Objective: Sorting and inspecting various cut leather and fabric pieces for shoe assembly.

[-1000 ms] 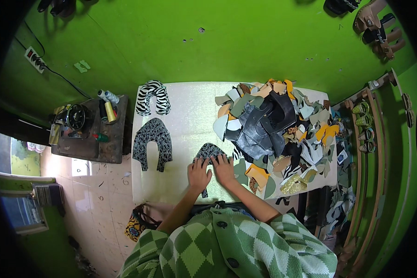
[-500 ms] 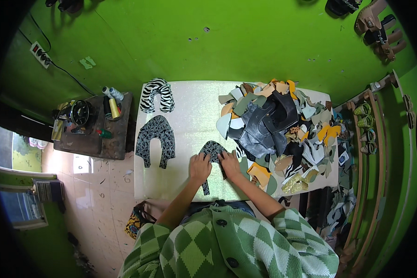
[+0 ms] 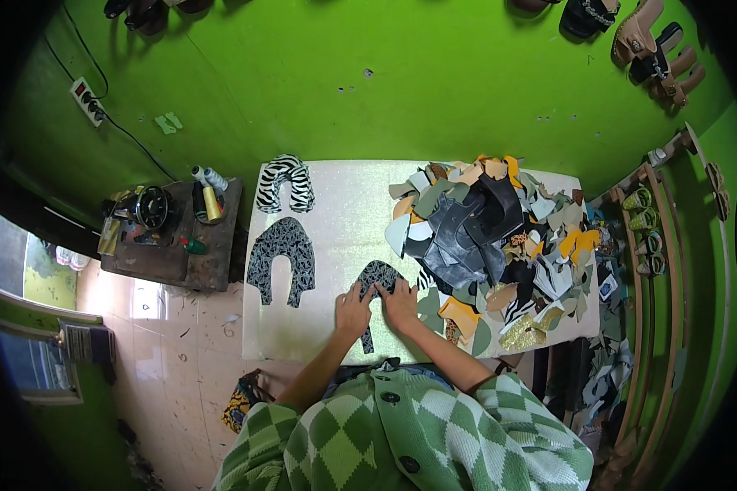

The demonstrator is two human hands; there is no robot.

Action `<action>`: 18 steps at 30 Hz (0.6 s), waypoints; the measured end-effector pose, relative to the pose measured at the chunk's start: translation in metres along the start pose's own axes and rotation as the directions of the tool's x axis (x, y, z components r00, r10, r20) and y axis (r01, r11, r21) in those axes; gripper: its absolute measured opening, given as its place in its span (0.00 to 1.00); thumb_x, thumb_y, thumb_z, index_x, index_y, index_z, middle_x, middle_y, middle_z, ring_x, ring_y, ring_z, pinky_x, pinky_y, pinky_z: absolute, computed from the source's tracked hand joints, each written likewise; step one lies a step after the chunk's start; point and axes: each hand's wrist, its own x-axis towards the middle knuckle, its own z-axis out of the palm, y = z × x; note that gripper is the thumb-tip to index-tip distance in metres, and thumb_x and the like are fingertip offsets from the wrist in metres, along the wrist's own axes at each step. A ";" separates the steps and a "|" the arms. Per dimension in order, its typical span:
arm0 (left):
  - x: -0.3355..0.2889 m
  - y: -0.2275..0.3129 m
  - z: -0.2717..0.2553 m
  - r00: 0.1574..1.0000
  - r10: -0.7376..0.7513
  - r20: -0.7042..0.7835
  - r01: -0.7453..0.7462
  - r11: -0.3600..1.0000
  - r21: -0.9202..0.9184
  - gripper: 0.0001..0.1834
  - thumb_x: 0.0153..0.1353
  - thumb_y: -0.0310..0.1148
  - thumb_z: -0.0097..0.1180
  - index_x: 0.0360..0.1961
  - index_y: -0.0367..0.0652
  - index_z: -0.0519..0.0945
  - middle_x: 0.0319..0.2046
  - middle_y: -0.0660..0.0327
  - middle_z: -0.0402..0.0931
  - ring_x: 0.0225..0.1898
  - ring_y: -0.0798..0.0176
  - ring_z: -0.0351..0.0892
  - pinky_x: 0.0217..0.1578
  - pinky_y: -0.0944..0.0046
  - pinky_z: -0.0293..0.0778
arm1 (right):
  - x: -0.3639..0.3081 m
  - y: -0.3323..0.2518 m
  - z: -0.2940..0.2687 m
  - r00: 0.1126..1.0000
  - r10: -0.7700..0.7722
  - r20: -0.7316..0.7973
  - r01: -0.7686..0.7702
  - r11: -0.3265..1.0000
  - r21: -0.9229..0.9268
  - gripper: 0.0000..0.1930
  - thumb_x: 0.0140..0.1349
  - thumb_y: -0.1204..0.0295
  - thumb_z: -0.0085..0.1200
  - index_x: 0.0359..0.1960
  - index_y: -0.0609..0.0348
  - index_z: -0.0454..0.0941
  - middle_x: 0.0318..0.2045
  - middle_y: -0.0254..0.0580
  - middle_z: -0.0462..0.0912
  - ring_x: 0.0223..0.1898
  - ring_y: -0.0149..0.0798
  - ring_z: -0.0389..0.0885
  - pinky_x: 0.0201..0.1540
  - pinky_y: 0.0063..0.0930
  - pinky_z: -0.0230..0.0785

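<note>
Near the front edge of the table, a black-and-grey patterned U-shaped piece lies with its curve away from me. My left hand grips its left arm, fingers bent and thumb close to the inner edge. On the opposite side my right hand is closed on the right part of the curve, covering much of that arm. Both thumbs nearly meet inside the U. A larger piece in the same pattern lies flat to the left. Behind it rests a stack of zebra-striped U-shaped pieces.
Scraps in black, green, orange and gold heap over the right half of the white table. A sewing machine and thread cones stand on a small bench at left. Sandals sit on a wooden rack at right.
The view has tilted slightly, so the table sits lower in the picture. My hands have stayed at the patterned piece, with the right fingers drawn in closer to its curve.
</note>
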 end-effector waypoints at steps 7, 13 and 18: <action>0.004 0.000 0.001 0.995 0.046 -0.091 -0.031 0.986 0.164 0.24 0.52 0.32 0.50 0.54 0.50 0.72 0.50 0.57 0.68 0.56 0.60 0.63 0.53 0.54 0.55 | -0.005 0.010 0.004 0.999 0.037 -0.024 -0.038 0.999 -0.017 0.25 0.59 0.72 0.42 0.56 0.24 0.69 0.38 0.41 0.68 0.44 0.41 0.65 0.45 0.39 0.53; 0.010 -0.014 -0.006 1.000 0.004 -0.018 -0.007 0.989 -0.149 0.21 0.51 0.33 0.52 0.50 0.49 0.75 0.45 0.60 0.70 0.51 0.61 0.66 0.52 0.55 0.56 | -0.014 0.048 -0.015 0.997 0.068 0.048 -0.073 0.990 0.118 0.20 0.59 0.74 0.44 0.51 0.36 0.75 0.38 0.44 0.69 0.45 0.45 0.68 0.45 0.41 0.59; 0.015 -0.017 -0.005 0.935 -0.301 -0.190 0.258 0.941 -0.221 0.13 0.53 0.37 0.54 0.41 0.50 0.78 0.43 0.61 0.71 0.48 0.60 0.68 0.47 0.57 0.59 | 0.006 0.079 -0.009 0.989 0.137 -0.046 -0.093 0.846 0.526 0.12 0.52 0.71 0.53 0.40 0.54 0.79 0.33 0.49 0.75 0.39 0.49 0.74 0.42 0.37 0.68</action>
